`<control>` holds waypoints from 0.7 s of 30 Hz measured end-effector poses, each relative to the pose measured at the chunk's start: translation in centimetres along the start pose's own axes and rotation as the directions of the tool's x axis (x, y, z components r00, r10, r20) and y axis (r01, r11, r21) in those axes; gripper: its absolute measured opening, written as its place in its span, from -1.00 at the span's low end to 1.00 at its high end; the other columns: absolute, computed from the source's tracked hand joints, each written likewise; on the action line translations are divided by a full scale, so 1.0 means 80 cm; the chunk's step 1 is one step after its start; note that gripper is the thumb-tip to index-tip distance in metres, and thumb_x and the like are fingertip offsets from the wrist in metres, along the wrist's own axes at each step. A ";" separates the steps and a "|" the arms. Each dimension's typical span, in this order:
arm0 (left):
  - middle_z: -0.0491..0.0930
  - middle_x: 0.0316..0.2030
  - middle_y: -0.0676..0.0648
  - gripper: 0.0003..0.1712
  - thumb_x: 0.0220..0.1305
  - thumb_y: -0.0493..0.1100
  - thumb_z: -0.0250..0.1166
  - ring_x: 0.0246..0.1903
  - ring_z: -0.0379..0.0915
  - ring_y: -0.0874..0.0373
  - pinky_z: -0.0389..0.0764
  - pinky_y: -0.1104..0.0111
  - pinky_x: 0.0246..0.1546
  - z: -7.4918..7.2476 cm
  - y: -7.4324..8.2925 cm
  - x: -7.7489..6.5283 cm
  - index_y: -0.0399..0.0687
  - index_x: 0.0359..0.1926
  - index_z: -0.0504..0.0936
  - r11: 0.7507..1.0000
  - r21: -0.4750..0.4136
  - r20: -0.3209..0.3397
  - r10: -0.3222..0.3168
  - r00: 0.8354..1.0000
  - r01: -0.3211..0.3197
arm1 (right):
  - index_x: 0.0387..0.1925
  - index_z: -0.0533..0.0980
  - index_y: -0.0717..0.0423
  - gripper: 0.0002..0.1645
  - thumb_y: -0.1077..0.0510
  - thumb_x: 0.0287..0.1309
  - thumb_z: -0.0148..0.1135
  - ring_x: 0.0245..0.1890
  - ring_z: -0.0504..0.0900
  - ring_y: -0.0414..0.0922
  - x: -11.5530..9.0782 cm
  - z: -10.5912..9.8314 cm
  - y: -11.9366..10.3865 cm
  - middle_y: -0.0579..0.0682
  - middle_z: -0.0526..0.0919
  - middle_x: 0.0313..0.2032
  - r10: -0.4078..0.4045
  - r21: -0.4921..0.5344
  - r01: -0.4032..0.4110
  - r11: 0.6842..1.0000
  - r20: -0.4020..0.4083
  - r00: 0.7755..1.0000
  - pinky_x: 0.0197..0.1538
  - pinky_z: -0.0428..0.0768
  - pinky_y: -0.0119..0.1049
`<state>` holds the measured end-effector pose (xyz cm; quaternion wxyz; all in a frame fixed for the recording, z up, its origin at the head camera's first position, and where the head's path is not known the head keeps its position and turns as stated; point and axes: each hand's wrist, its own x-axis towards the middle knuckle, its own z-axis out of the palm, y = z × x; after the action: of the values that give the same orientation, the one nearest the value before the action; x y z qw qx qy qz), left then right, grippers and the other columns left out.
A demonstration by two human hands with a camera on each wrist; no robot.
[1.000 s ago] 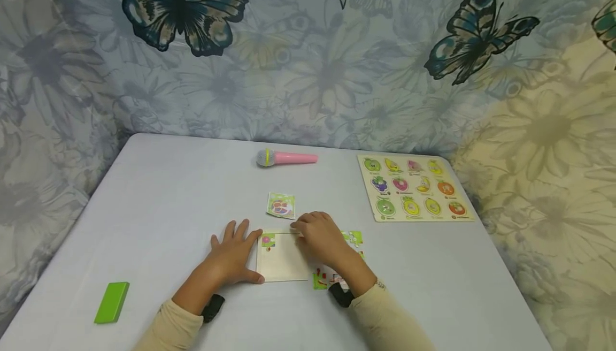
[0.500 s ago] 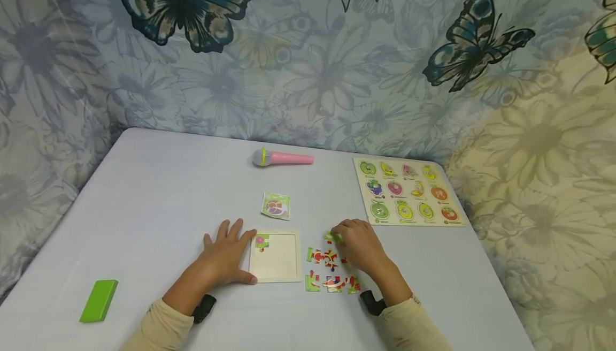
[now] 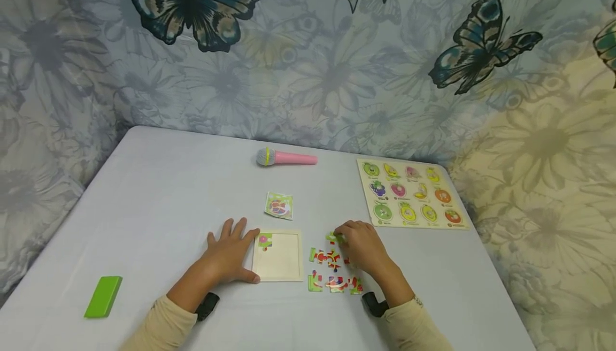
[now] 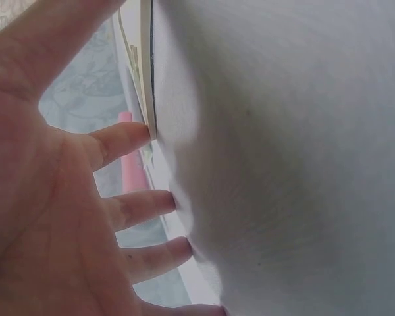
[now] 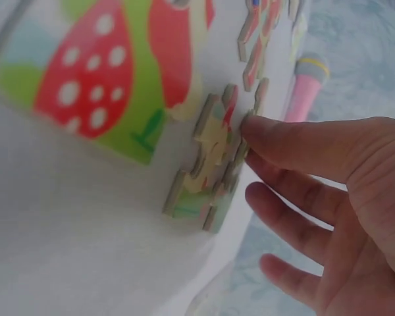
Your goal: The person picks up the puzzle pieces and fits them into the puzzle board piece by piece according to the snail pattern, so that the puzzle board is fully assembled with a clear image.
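Observation:
My left hand [image 3: 230, 257] lies with fingers spread at the left edge of a square wooden puzzle tray [image 3: 284, 277], thumb and index finger touching its rim. One puzzle piece [image 3: 265, 240] with a pink spot sits in the tray's upper left corner. To the right, several loose red and green puzzle pieces [image 3: 332, 257] lie in rows on the table. My right hand [image 3: 363, 244] is at the top row, its thumb and index finger pinching a puzzle piece [image 5: 240, 161]. A piece with a white-dotted red shape [image 5: 85, 79] lies close by in the right wrist view.
Beyond the tray lies a small picture card [image 3: 279, 205]. A pink toy microphone [image 3: 293, 158] rests near the far table edge. At the back right is a fruit picture board [image 3: 414, 196], and a green block [image 3: 103, 297] lies at the left.
My right hand has moved from the tray's upper right corner rightward to the loose pieces, and stayed there over the last half second. My left hand keeps its place at the tray.

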<state>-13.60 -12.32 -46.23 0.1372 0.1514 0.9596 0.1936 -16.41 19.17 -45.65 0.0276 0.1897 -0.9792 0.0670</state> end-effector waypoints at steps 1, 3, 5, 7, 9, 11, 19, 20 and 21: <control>0.04 0.43 -0.36 0.19 -0.29 0.21 0.62 0.41 -0.19 -0.42 0.00 -0.53 0.09 0.000 -0.001 -0.001 -0.06 0.38 0.31 1.000 -0.001 0.000 -0.003 1.000 0.003 | -0.16 0.68 0.07 -0.72 0.22 0.01 0.46 -0.01 0.62 0.01 0.001 0.000 -0.003 -0.03 0.70 -0.14 -0.007 0.003 0.007 1.000 0.002 1.000 0.22 0.43 0.04; 0.04 0.43 -0.36 0.18 -0.29 0.20 0.62 0.41 -0.19 -0.41 -0.01 -0.53 0.09 0.000 -0.001 -0.001 -0.06 0.38 0.32 1.000 -0.003 0.001 -0.005 1.000 0.005 | -0.16 0.68 0.06 -0.71 0.22 0.00 0.47 -0.01 0.62 0.00 0.004 -0.001 -0.010 -0.04 0.70 -0.14 -0.025 0.007 0.025 1.000 -0.001 1.000 0.23 0.42 0.04; 0.04 0.44 -0.36 0.18 -0.30 0.20 0.62 0.41 -0.19 -0.41 -0.01 -0.53 0.10 0.000 -0.001 0.000 -0.06 0.38 0.32 1.000 -0.004 -0.002 -0.001 1.000 0.001 | -0.16 0.69 0.05 -0.69 0.21 -0.03 0.49 -0.02 0.62 -0.02 0.008 -0.002 -0.022 -0.05 0.71 -0.15 -0.057 0.008 0.058 0.998 -0.011 0.998 0.23 0.43 0.03; 0.04 0.44 -0.35 0.18 -0.30 0.20 0.62 0.42 -0.20 -0.40 -0.01 -0.52 0.10 -0.001 -0.001 0.000 -0.06 0.38 0.32 1.000 -0.007 -0.005 -0.002 1.000 0.002 | -0.17 0.69 0.05 -0.69 0.21 -0.05 0.50 -0.04 0.63 -0.04 0.014 -0.004 -0.037 -0.05 0.71 -0.16 -0.113 0.004 0.113 0.994 -0.032 0.993 0.22 0.44 0.01; 0.04 0.44 -0.34 0.18 -0.29 0.21 0.62 0.42 -0.19 -0.39 -0.01 -0.52 0.11 -0.001 -0.002 -0.001 -0.05 0.38 0.32 1.000 -0.002 -0.007 -0.010 1.000 0.010 | -0.18 0.70 0.04 -0.69 0.20 -0.06 0.51 -0.05 0.63 -0.05 0.021 -0.005 -0.055 -0.05 0.71 -0.17 -0.181 -0.002 0.181 0.983 -0.049 0.982 0.20 0.45 -0.01; 0.05 0.44 -0.34 0.18 -0.30 0.21 0.62 0.42 -0.18 -0.38 0.00 -0.51 0.11 -0.001 0.000 0.000 -0.05 0.38 0.32 1.000 0.004 -0.008 -0.010 1.000 0.011 | -0.20 0.70 0.02 -0.71 0.19 -0.05 0.50 -0.08 0.63 -0.06 0.027 -0.005 -0.071 -0.05 0.71 -0.19 -0.245 -0.008 0.245 0.969 -0.064 0.967 0.17 0.47 -0.04; 0.07 0.43 -0.33 0.18 -0.29 0.24 0.60 0.41 -0.15 -0.38 0.03 -0.50 0.11 -0.005 0.004 -0.003 -0.04 0.37 0.33 1.000 0.021 0.005 -0.015 1.000 0.015 | -0.23 0.73 -0.06 -0.78 0.18 0.01 0.47 -0.14 0.63 -0.11 0.045 0.011 -0.110 -0.10 0.71 -0.23 -0.356 -0.003 0.357 0.934 -0.080 0.931 0.14 0.49 -0.11; 0.07 0.43 -0.33 0.17 -0.28 0.25 0.60 0.41 -0.15 -0.38 0.04 -0.50 0.11 -0.005 0.005 -0.003 -0.04 0.37 0.33 1.000 0.022 0.007 -0.016 1.000 0.016 | -0.23 0.73 -0.06 -0.78 0.19 0.01 0.47 -0.14 0.63 -0.11 0.046 0.012 -0.112 -0.10 0.71 -0.22 -0.358 -0.001 0.359 0.933 -0.078 0.931 0.14 0.49 -0.11; 0.06 0.43 -0.33 0.17 -0.28 0.25 0.60 0.41 -0.15 -0.38 0.04 -0.50 0.11 -0.006 0.005 -0.004 -0.04 0.38 0.32 1.000 0.023 0.010 -0.017 1.000 0.017 | -0.23 0.73 -0.07 -0.78 0.18 0.02 0.46 -0.13 0.63 -0.11 0.048 0.014 -0.114 -0.10 0.71 -0.22 -0.357 -0.001 0.358 0.934 -0.074 0.931 0.15 0.49 -0.11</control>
<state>-13.39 -12.27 -45.55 0.1418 0.1459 0.9623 0.1805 -16.54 9.23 -45.36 0.0740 0.3624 -0.9262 0.0738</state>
